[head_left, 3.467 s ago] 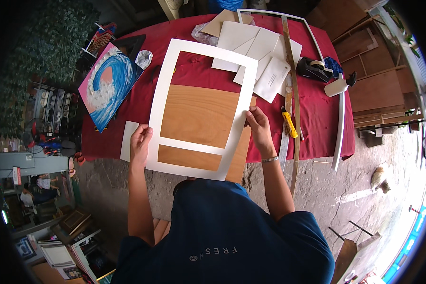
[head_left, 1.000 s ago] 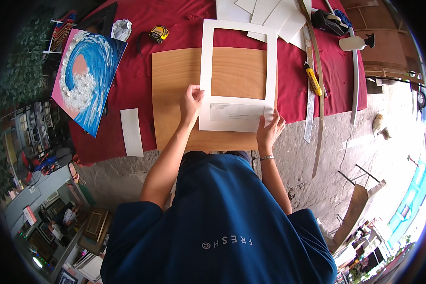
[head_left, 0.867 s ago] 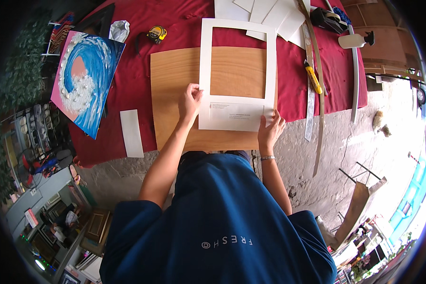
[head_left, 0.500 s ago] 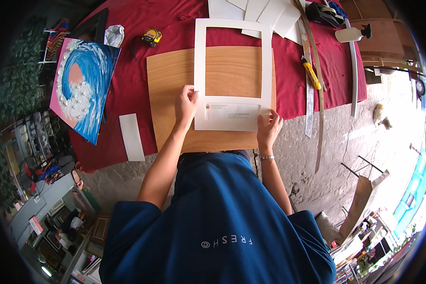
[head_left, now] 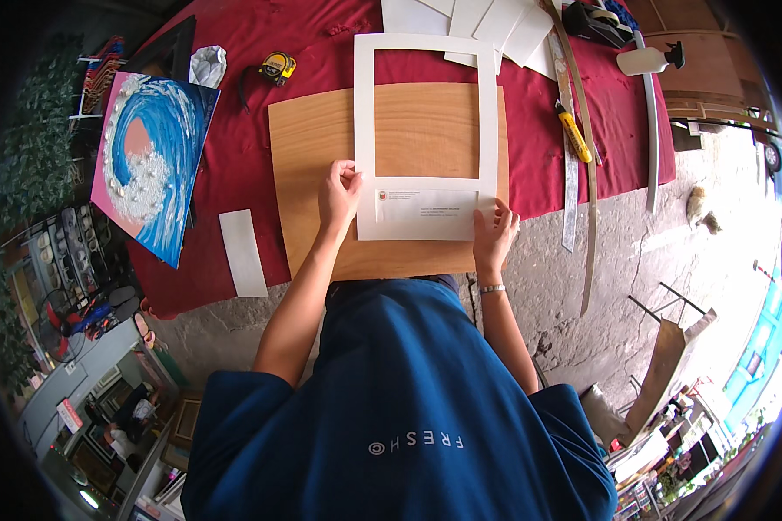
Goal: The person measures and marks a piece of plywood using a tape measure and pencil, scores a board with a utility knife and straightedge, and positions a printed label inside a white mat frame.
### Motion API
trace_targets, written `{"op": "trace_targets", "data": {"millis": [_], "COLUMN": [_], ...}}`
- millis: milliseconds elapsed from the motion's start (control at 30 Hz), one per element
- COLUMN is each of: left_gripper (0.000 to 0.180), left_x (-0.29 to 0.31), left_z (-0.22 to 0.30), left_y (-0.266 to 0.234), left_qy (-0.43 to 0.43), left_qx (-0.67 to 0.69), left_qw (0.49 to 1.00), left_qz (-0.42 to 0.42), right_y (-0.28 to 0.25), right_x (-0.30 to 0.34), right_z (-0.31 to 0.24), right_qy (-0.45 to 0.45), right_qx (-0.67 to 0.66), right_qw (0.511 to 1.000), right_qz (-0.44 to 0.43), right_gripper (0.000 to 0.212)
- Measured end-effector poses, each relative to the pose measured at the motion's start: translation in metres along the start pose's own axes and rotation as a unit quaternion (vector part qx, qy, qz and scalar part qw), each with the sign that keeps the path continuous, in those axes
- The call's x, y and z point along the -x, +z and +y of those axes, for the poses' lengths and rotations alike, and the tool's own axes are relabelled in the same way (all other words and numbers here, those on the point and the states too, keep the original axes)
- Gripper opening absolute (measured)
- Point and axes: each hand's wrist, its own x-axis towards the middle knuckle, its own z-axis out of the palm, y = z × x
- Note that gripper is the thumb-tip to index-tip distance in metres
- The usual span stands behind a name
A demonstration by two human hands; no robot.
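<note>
A white mat board [head_left: 487,113] with a large window lies over a wooden panel [head_left: 313,130], whose grain shows through the opening. In its smaller lower opening sits a white printed paper [head_left: 426,208] with a small emblem. My left hand [head_left: 342,193] pinches the mat's left edge, thumb and fingers closed on it. At the lower right edge, my right hand [head_left: 495,233] grips the mat with bent fingers, close beside the printed paper. A bracelet circles my right wrist.
A red cloth [head_left: 208,174] covers the table. On it are a wave painting [head_left: 152,165], a white strip [head_left: 244,252], a tape measure [head_left: 277,68], a yellow utility knife [head_left: 573,135], a metal ruler [head_left: 569,204], a spray bottle [head_left: 641,62] and white board pieces [head_left: 521,35].
The top of the mat has tilted very slightly to the left. Both hands keep hold of its edges in nearly the same places.
</note>
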Motion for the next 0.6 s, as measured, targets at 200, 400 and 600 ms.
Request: {"op": "trace_targets", "data": {"millis": [200,400,600], "left_gripper": [0.022,0.021,0.021], "left_x": [0.000,0.000,0.001], "left_z": [-0.001,-0.002,0.003], "left_y": [-0.002,-0.001,-0.002], "left_qy": [0.000,0.011,0.006], "left_qx": [0.010,0.016,0.008], "left_qw": [1.000,1.000,1.000], "left_qz": [0.010,0.008,0.011], "right_y": [-0.002,-0.001,-0.001], "right_x": [0.000,0.000,-0.001], "right_z": [-0.004,0.004,0.006], "right_qy": [0.004,-0.023,-0.003], "right_qx": [-0.017,-0.019,-0.052], "right_qw": [1.000,0.999,0.998], "right_qz": [-0.020,-0.015,-0.029], "right_gripper": [0.038,0.030,0.028]}}
